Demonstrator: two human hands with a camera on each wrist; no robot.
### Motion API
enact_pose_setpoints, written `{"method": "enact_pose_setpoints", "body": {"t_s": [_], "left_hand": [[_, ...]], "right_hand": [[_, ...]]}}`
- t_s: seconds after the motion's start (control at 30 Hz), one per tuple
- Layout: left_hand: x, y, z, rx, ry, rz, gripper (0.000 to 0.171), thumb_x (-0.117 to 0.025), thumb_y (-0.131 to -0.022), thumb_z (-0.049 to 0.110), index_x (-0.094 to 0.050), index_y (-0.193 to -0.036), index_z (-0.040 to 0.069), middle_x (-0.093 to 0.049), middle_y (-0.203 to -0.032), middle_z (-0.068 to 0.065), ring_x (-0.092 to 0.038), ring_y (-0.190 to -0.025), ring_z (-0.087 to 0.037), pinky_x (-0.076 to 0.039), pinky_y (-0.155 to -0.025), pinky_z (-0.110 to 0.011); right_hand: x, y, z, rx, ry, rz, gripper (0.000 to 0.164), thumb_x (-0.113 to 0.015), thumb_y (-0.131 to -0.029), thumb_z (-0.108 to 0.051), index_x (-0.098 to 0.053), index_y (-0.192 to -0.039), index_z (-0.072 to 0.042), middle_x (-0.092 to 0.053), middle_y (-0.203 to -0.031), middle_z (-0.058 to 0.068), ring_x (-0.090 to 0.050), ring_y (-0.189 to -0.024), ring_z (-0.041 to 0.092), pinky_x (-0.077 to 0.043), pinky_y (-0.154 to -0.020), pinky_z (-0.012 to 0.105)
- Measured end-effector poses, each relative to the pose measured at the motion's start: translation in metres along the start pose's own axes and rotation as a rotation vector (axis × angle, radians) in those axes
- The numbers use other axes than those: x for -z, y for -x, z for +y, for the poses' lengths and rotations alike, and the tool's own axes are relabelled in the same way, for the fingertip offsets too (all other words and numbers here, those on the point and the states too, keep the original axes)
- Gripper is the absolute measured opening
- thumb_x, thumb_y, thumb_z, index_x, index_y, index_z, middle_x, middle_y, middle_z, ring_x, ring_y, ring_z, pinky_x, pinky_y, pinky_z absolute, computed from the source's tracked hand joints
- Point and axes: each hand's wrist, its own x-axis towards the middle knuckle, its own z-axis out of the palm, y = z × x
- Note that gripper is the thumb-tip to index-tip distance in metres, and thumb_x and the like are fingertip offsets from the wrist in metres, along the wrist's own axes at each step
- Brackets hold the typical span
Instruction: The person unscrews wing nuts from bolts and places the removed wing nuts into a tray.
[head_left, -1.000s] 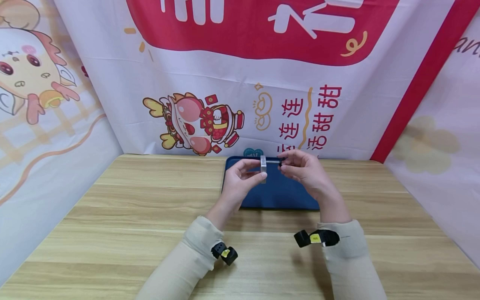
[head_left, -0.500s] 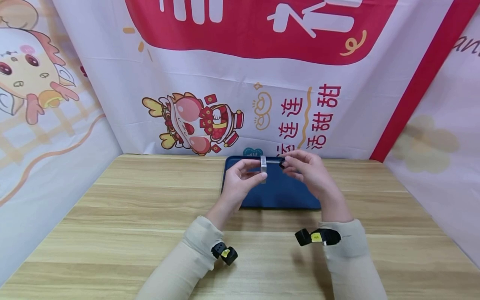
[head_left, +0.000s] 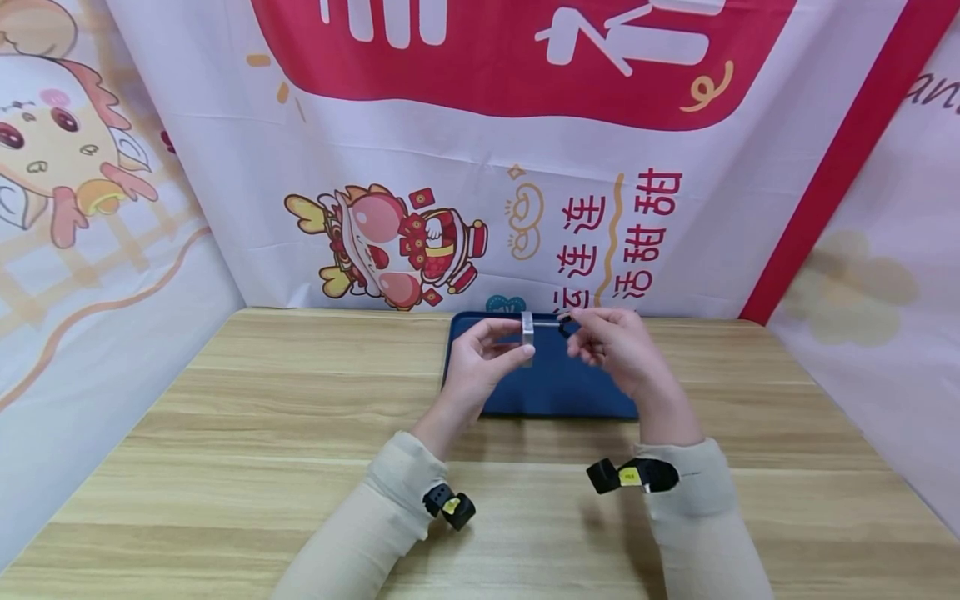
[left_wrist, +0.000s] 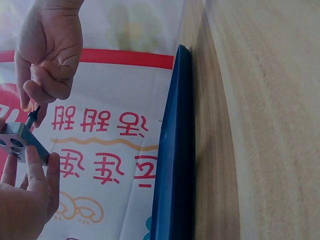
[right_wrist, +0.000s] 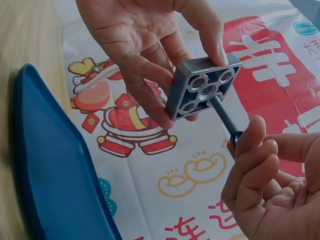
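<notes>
My left hand [head_left: 476,362] grips a small square metal block [right_wrist: 200,65] by its edges, thumb on one side and fingers on the other. Ribs and several round holes show on the block's face in the right wrist view. A threaded screw [right_wrist: 224,114] stands out from the block near its central hole. The screw's black winged head [head_left: 565,327] is pinched at the fingertips of my right hand [head_left: 618,350], whose other fingers are curled in. Both hands hold these parts up, overlapping the blue tray [head_left: 555,392] in the head view.
The tray lies at the back of the wooden table [head_left: 300,400], close to the printed cloth backdrop [head_left: 450,142]. More printed cloth [head_left: 885,275] borders the right side. Each wrist wears a black strap with a small camera [head_left: 457,510].
My right fingers have shifted about the screw's black head, spread round it earlier and more curled now. The black head has turned. My left hand and the block have stayed in place.
</notes>
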Motion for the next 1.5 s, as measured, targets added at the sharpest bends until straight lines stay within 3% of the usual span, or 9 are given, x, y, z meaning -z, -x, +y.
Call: {"method": "enact_pose_setpoints", "body": {"t_s": [0.37,0.8,1.17,1.5], "left_hand": [[0.0,-0.0012,-0.0009,0.002,0.0,-0.002,0.034,-0.07,-0.091,0.004,-0.061,-0.123,0.004,-0.066,-0.126,-0.015,-0.064,-0.107,-0.023,-0.056,-0.097,-0.036],[-0.0001,-0.0001,0.001,-0.002,0.009,0.006,0.034,-0.07,-0.09,0.003,-0.061,-0.123,0.003,-0.066,-0.126,-0.015,-0.065,-0.108,-0.026,-0.056,-0.097,-0.035],[-0.0002,0.0005,0.0024,-0.004,0.01,0.005,0.034,-0.07,-0.09,0.003,-0.061,-0.124,0.003,-0.066,-0.126,-0.015,-0.066,-0.105,-0.022,-0.057,-0.096,-0.035],[0.001,-0.0004,0.0009,0.003,0.024,0.005,0.034,-0.07,-0.09,0.003,-0.062,-0.123,0.003,-0.066,-0.125,-0.015,-0.065,-0.107,-0.026,-0.057,-0.095,-0.036]], "right_hand": [[-0.0032,-0.0018,-0.0002,-0.004,-0.057,0.004,0.046,-0.052,-0.104,-0.027,-0.055,-0.129,0.01,-0.07,-0.075,-0.003,-0.064,-0.068,0.006,-0.057,-0.069,0.016],[-0.0034,-0.004,0.002,0.017,-0.097,-0.018,0.04,-0.059,-0.1,-0.015,-0.054,-0.129,0.012,-0.075,-0.08,-0.002,-0.071,-0.076,0.009,-0.057,-0.084,0.017],[-0.0042,-0.0062,0.0049,0.036,-0.081,-0.028,0.037,-0.053,-0.101,-0.003,-0.05,-0.133,0.014,-0.073,-0.091,-0.003,-0.071,-0.082,0.008,-0.057,-0.086,0.017],[-0.0052,-0.0077,0.0046,0.011,-0.063,-0.006,0.04,-0.055,-0.099,-0.001,-0.05,-0.138,0.007,-0.073,-0.083,-0.009,-0.072,-0.08,0.006,-0.056,-0.085,0.016]]}}
